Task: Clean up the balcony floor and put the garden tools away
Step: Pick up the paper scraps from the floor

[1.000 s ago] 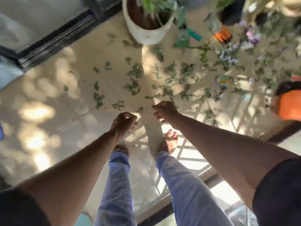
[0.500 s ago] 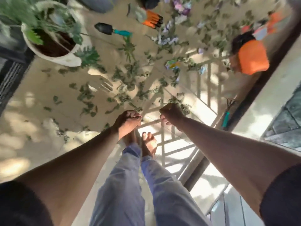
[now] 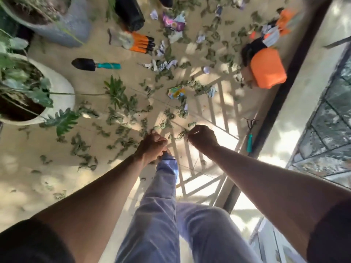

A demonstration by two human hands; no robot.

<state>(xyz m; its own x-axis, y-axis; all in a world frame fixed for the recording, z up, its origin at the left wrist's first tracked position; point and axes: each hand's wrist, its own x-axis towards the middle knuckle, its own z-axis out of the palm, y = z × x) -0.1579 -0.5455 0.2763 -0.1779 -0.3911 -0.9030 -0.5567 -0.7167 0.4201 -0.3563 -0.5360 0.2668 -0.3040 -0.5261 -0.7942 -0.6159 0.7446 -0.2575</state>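
Dry green leaves [image 3: 121, 118] and paper scraps [image 3: 161, 65] lie scattered over the beige balcony floor [image 3: 38, 177]. My right hand [image 3: 202, 138] is low over the floor and pinches a leafy sprig [image 3: 180, 134] at its fingertips. My left hand [image 3: 152, 147] is curled into a fist just beside it, above my trouser leg; nothing shows inside it. A black trowel with a teal handle [image 3: 95, 64] lies further out. Orange and black garden gloves [image 3: 136, 42] lie beyond it. A small teal-handled hand rake [image 3: 249, 137] rests against the dark ledge on the right.
A white plant pot [image 3: 60, 92] and a grey pot [image 3: 66, 29] stand at the left. A black pot [image 3: 129, 14] lies at the top. An orange container [image 3: 267, 68] sits by the dark ledge [image 3: 284, 88]. Colourful wrappers [image 3: 175, 92] lie among the leaves.
The view has swung right and closer to the floor. My right hand now has a leafy sprig at its fingertips. My left hand stays curled in a fist.
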